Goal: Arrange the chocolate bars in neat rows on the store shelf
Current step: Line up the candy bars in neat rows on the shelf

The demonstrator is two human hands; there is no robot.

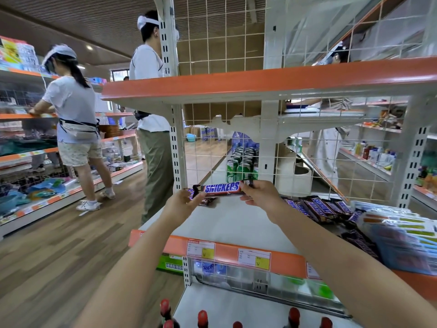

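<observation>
A brown Snickers bar is held level above the back left of the white shelf. My left hand pinches its left end and my right hand grips its right end. Under it lies another chocolate bar, mostly hidden, and I cannot tell whether my left hand holds it too. A loose row of several Snickers bars lies on the shelf to the right, with one more bar nearer the front.
Blue-and-white packets pile up on the shelf's right side. A wire grid backs the shelf, with green cans behind it. An orange-edged upper shelf hangs overhead. Red-capped bottles stand below. Two people work in the left aisle.
</observation>
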